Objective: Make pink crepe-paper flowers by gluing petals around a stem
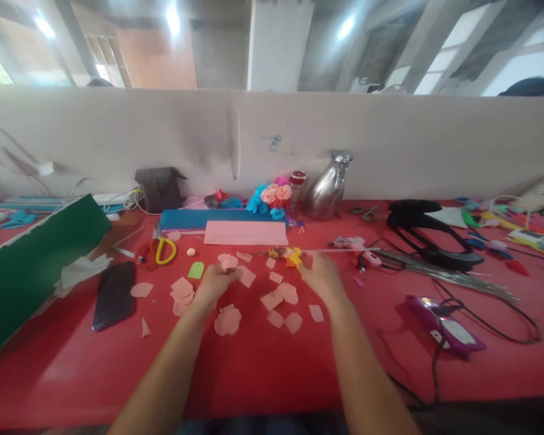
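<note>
My left hand (215,285) pinches a small pink paper flower (227,261) above the table. In my right hand (323,277) is a yellow glue gun (292,255), its nozzle pointing left toward the flower. A long pale glue stick (351,249) appears to stick out behind it. Cut pink paper petals (288,293) lie scattered between and around my forearms, with a small pile of petals (228,319) below my left hand. A lime-green petal-shaped piece (196,270) rests left of that hand, near yellow-handled scissors (165,249).
Behind my hands lie a pink paper sheet (246,233), a blue strip (185,220), finished paper flowers (274,198) and a steel jug (329,187). A phone (115,296) and green board (40,266) are left. Right are wires (453,275), a black headband-like object (428,235) and a purple corded box (444,326).
</note>
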A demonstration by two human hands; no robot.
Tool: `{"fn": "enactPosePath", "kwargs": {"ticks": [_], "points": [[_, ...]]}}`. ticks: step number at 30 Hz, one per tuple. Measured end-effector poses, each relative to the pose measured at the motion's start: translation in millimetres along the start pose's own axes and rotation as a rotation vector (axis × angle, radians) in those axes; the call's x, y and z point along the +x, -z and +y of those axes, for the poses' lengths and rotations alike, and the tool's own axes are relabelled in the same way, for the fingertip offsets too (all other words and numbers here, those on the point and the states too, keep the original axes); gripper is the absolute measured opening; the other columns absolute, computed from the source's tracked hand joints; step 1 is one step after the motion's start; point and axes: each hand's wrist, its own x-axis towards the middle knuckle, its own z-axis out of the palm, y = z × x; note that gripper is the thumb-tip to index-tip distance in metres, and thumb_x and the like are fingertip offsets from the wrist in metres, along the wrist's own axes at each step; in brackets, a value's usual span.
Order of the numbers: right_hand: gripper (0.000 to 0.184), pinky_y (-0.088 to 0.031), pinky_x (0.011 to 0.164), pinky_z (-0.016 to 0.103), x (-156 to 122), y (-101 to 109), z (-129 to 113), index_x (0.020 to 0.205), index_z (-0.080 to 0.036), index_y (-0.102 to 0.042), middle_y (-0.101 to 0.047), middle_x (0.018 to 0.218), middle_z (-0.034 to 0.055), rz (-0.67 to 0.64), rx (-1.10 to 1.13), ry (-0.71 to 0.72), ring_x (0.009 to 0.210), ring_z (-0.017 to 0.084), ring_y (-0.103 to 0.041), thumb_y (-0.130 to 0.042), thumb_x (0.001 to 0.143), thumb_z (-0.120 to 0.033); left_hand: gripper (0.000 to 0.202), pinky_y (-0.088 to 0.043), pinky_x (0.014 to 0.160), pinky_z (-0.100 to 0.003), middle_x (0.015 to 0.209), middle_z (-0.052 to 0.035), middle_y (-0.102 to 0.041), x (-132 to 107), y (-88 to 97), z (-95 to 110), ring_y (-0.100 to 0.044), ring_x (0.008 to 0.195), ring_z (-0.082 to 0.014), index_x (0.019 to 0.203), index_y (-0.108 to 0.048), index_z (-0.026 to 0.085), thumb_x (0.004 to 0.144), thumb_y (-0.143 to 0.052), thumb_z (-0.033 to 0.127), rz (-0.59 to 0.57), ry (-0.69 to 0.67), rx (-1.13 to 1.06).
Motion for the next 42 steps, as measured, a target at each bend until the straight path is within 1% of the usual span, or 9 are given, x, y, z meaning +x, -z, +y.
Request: {"fn": "enactPosePath", "kwargs": {"ticks": [3, 6, 13, 15, 18, 21, 26, 33, 42], "points": [[0.021, -0.042, 0.066, 0.029, 19, -2, 11, 0.079, -0.017, -0.064, -0.068, 0.084, 0.0112, -0.16, -0.078, -0.144, 0.082, 0.025, -0.062, -0.068, 0.059, -0.02, 0.02, -0.04, 0.061, -0.025, 0.06, -0.0013, -0.062, 3, 2.3, -1, -0.057, 0.062, -0.0146, 0.063, -0.065, 0.013, 0.056, -0.071, 0.031, 0.013, -0.011, 0.062], [0.016, -0.041, 0.062, 0.028, 26, -11, 14, 0.07, -0.018, -0.064, -0.069, 0.077, 0.0095, -0.185, -0.038, -0.165, 0.078, 0.024, -0.063, -0.068, 0.054, -0.017, 0.019, -0.041, 0.065, -0.025, 0.063, -0.003, -0.065, 7, 3.8, -5, -0.059, 0.067, -0.0161, 0.062, -0.067, 0.013, 0.055, -0.071, 0.031, -0.021, 0.012, 0.094], [0.023, -0.045, 0.059, 0.027, 17, -4, 12, 0.089, -0.02, -0.062, -0.069, 0.085, 0.0063, -0.203, 0.223, -0.156, 0.076, 0.021, -0.064, -0.058, 0.068, -0.027, 0.015, -0.042, 0.061, -0.025, 0.065, -0.0043, -0.066, 21, 6.1, -21, -0.061, 0.066, -0.0176, 0.065, -0.068, 0.016, 0.056, -0.07, 0.027, -0.02, -0.01, 0.198], [0.023, -0.046, 0.056, 0.026, 15, 4, 6, 0.09, -0.019, -0.06, -0.069, 0.087, 0.0064, -0.27, 0.406, -0.166, 0.072, 0.019, -0.063, -0.058, 0.069, -0.03, 0.013, -0.041, 0.058, -0.025, 0.061, -0.0038, -0.065, 23, 6.0, -21, -0.06, 0.063, -0.0177, 0.062, -0.067, 0.016, 0.054, -0.072, 0.026, 0.002, -0.005, 0.243], [0.023, -0.041, 0.045, 0.024, 12, 15, -7, 0.08, -0.021, -0.057, -0.068, 0.079, 0.0068, -0.423, 0.926, -0.255, 0.059, 0.017, -0.06, -0.064, 0.068, -0.038, 0.012, -0.041, 0.056, -0.025, 0.057, -0.0031, -0.063, 23, 6.8, -20, -0.059, 0.061, -0.018, 0.059, -0.067, 0.016, 0.053, -0.072, 0.026, 0.031, 0.022, 0.274], [0.029, -0.032, 0.039, 0.021, 7, 20, -17, 0.08, -0.022, -0.057, -0.066, 0.07, 0.0023, -0.412, 1.074, -0.226, 0.049, 0.012, -0.052, -0.071, 0.064, -0.042, 0.014, -0.041, 0.057, -0.026, 0.059, -0.0039, -0.064, 24, 8.2, -20, -0.058, 0.061, -0.0177, 0.062, -0.069, 0.015, 0.055, -0.07, 0.027, 0.026, 0.045, 0.292], [0.032, -0.031, 0.042, 0.022, -10, 24, -16, 0.069, -0.017, -0.061, -0.055, 0.052, -0.002, -0.495, 0.66, -0.089, 0.046, 0.01, -0.044, -0.075, 0.059, -0.044, 0.012, -0.04, 0.058, -0.025, 0.062, -0.0045, -0.065, 26, 7.9, -22, -0.058, 0.062, -0.0172, 0.066, -0.071, 0.017, 0.058, -0.068, 0.024, 0.027, 0.039, 0.348], [0.033, -0.033, 0.047, 0.024, -34, 16, -27, 0.069, -0.018, -0.064, -0.056, 0.057, -0.0014, -0.611, 0.221, 0.12, 0.051, 0.013, -0.046, -0.06, 0.073, -0.05, 0.01, -0.039, 0.058, -0.025, 0.066, -0.0067, -0.068, 22, 5.5, -18, -0.061, 0.065, -0.0185, 0.067, -0.071, 0.015, 0.06, -0.067, 0.021, 0.009, 0.003, 0.409], [0.039, -0.021, 0.041, 0.023, -43, 10, -43, 0.054, -0.021, -0.052, -0.043, 0.046, -0.0036, -0.534, 0.132, 0.184, 0.043, 0.011, -0.037, -0.057, 0.074, -0.054, 0.006, -0.037, 0.056, -0.025, 0.063, -0.0065, -0.067, 17, 5.4, -6, -0.06, 0.062, -0.018, 0.063, -0.07, 0.015, 0.059, -0.068, 0.019, 0.017, -0.03, 0.514]]}}
